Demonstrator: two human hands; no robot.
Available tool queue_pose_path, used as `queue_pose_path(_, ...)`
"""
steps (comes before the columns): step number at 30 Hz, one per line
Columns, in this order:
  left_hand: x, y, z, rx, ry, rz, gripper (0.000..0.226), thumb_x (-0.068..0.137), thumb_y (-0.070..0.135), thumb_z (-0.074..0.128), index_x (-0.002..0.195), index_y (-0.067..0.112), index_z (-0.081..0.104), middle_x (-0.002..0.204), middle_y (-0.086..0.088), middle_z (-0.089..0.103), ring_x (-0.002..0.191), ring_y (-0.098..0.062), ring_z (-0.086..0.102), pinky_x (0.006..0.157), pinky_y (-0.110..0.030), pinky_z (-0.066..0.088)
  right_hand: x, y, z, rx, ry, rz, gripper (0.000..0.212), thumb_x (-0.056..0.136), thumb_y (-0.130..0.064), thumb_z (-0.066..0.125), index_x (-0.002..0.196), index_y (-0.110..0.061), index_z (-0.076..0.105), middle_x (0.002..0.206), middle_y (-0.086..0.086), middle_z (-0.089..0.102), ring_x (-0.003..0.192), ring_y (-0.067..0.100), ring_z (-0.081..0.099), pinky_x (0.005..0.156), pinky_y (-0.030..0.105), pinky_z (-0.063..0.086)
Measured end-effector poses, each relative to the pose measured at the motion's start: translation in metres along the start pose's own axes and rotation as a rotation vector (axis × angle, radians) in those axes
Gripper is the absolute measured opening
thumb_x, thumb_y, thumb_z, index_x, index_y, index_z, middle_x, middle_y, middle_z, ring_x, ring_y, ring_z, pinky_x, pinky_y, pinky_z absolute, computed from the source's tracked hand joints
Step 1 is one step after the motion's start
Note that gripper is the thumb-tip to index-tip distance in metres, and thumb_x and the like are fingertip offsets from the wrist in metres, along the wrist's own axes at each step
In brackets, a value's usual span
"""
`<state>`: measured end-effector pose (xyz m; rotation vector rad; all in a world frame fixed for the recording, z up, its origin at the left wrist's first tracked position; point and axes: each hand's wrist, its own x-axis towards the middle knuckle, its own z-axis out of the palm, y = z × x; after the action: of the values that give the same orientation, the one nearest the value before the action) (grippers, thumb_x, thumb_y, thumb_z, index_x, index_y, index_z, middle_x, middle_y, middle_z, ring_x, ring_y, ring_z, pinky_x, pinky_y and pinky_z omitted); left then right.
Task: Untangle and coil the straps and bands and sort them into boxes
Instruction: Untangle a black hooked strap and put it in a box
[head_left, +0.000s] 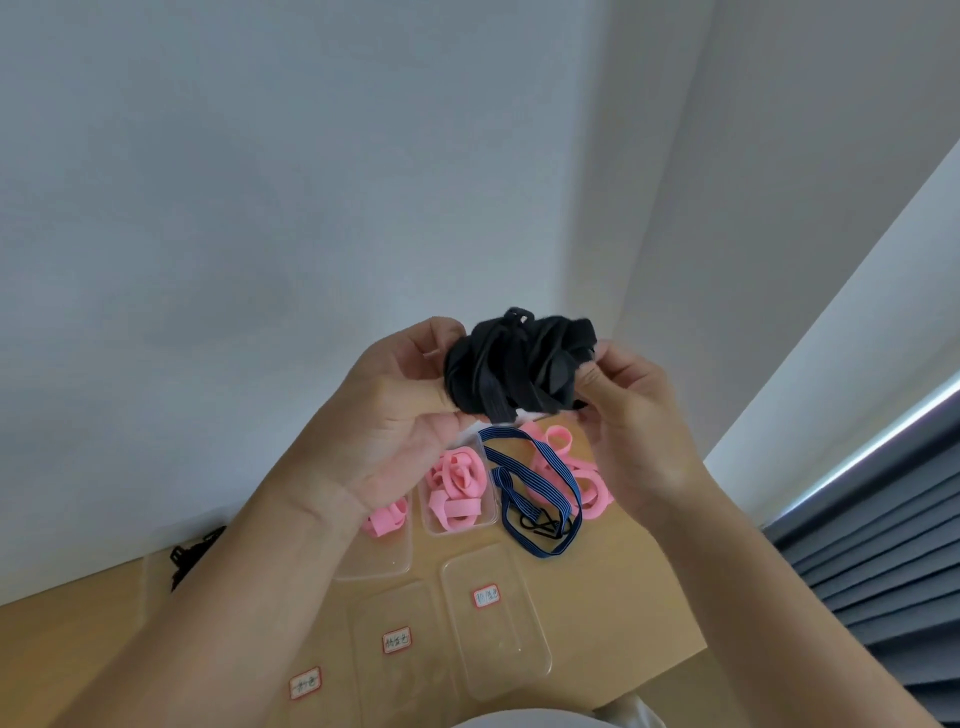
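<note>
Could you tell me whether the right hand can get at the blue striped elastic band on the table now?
Probably not at once: the right hand, with the left hand, grips the tangled bundle of black straps. The blue striped elastic band lies largely uncovered below it, so once freed, its way looks clear.

black strap bundle (514, 364), pink bands (457, 483), blue-striped band (524, 467)

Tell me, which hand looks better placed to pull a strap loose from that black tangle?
Right hand, probably: its thumb and fingertips pinch a strap at the edge of the black tangle, while the left hand grips the bulk, steadying it.
</note>
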<state>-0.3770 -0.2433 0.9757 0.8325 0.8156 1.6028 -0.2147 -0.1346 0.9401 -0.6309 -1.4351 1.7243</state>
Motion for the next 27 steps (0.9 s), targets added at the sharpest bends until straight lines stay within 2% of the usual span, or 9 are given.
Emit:
queue_pose_path(3, -0.015, -0.002, -0.001, -0.021, -0.17, -0.044, 0.036, 0.067, -0.012, 0.073, 0.07, 0.017, 0.051, 0.075, -0.003, 0.05, 0.072, -0.019, 0.052, 0.07, -0.028, 0.047, 0.015, -0.016, -0.014, -0.033, -0.108, -0.102, 0.039, 0.064, -0.057, 0.087, 0.08, -0.022, 0.078, 0.08, 0.02, 0.055, 0.07, 0.03, 0.041, 0.065, 0.04, 0.04)
queue_pose_path(6, -0.029, -0.001, -0.002, -0.042, -0.256, -0.089, 0.043, 0.07, -0.006, 0.081, 0.07, 0.019, 0.045, 0.068, 0.003, 0.048, 0.06, -0.016, 0.042, 0.057, -0.026, 0.035, 0.031, -0.045, -0.023, -0.143, -0.262, -0.196, 0.026, 0.066, -0.043, 0.089, 0.077, -0.021, 0.08, 0.057, 0.012, 0.045, 0.053, 0.018, 0.029, 0.05, 0.026, 0.028)
queue_pose_path(9, -0.036, 0.0, -0.004, 0.034, -0.191, -0.082, 0.041, 0.069, -0.013, 0.067, 0.066, 0.02, 0.043, 0.069, 0.002, 0.043, 0.062, -0.017, 0.04, 0.059, -0.025, 0.039, 0.046, -0.07, -0.028, -0.254, -0.321, -0.252, 0.008, 0.072, -0.025, 0.079, 0.076, -0.018, 0.08, 0.049, -0.002, 0.041, 0.049, 0.018, 0.026, 0.048, 0.025, 0.025)
queue_pose_path(11, -0.037, 0.0, -0.004, 0.041, -0.177, -0.068, 0.043, 0.071, -0.014, 0.064, 0.066, 0.021, 0.039, 0.071, -0.001, 0.038, 0.064, -0.021, 0.033, 0.059, -0.028, 0.032, 0.054, -0.083, -0.03, -0.3, -0.338, -0.281, 0.005, 0.075, -0.021, 0.077, 0.077, -0.017, 0.079, 0.048, -0.001, 0.036, 0.049, 0.021, 0.025, 0.048, 0.026, 0.025)
queue_pose_path(15, -0.031, 0.002, 0.003, -0.033, -0.287, -0.025, 0.051, 0.075, -0.005, 0.077, 0.07, 0.022, 0.035, 0.072, 0.004, 0.043, 0.065, -0.022, 0.027, 0.06, -0.033, 0.023, 0.064, -0.069, -0.016, -0.24, -0.296, -0.218, 0.011, 0.082, -0.009, 0.072, 0.074, -0.016, 0.075, 0.052, -0.002, 0.041, 0.05, 0.017, 0.024, 0.05, 0.025, 0.023)
queue_pose_path(18, -0.021, 0.009, 0.008, -0.066, -0.14, 0.082, 0.048, 0.062, -0.009, 0.08, 0.066, 0.024, 0.045, 0.068, 0.006, 0.047, 0.065, -0.016, 0.039, 0.07, -0.026, 0.038, 0.052, -0.027, 0.004, -0.153, -0.215, -0.057, 0.01, 0.082, -0.017, 0.072, 0.075, -0.011, 0.069, 0.068, 0.02, 0.039, 0.06, 0.027, 0.026, 0.057, 0.035, 0.024)
queue_pose_path(20, -0.014, 0.013, 0.006, -0.055, 0.009, 0.14, 0.046, 0.064, -0.016, 0.066, 0.062, 0.025, 0.044, 0.065, 0.005, 0.045, 0.068, -0.014, 0.047, 0.077, -0.026, 0.041, 0.037, -0.004, 0.011, -0.041, -0.179, 0.072, 0.022, 0.09, -0.022, 0.068, 0.081, -0.006, 0.056, 0.067, 0.016, 0.027, 0.056, 0.026, 0.022, 0.051, 0.03, 0.028)
queue_pose_path(22, -0.007, 0.012, 0.001, -0.028, 0.15, 0.165, 0.05, 0.07, -0.02, 0.056, 0.059, 0.025, 0.039, 0.062, 0.003, 0.046, 0.067, -0.017, 0.05, 0.079, -0.031, 0.037, 0.022, 0.008, 0.016, 0.126, -0.106, 0.213, 0.026, 0.094, -0.025, 0.066, 0.077, -0.015, 0.048, 0.068, 0.007, 0.016, 0.055, 0.016, 0.013, 0.041, 0.023, 0.021)
queue_pose_path(27, 0.009, -0.01, -0.01, 0.26, 0.48, 0.25, 0.049, 0.065, -0.013, 0.058, 0.057, 0.028, 0.033, 0.059, 0.002, 0.036, 0.065, -0.025, 0.039, 0.064, -0.034, 0.036, -0.01, 0.012, 0.034, 0.705, 0.048, 0.663, 0.026, 0.1, -0.013, 0.053, 0.075, -0.013, 0.049, 0.062, -0.003, 0.041, 0.043, 0.006, 0.022, 0.034, 0.015, 0.021)
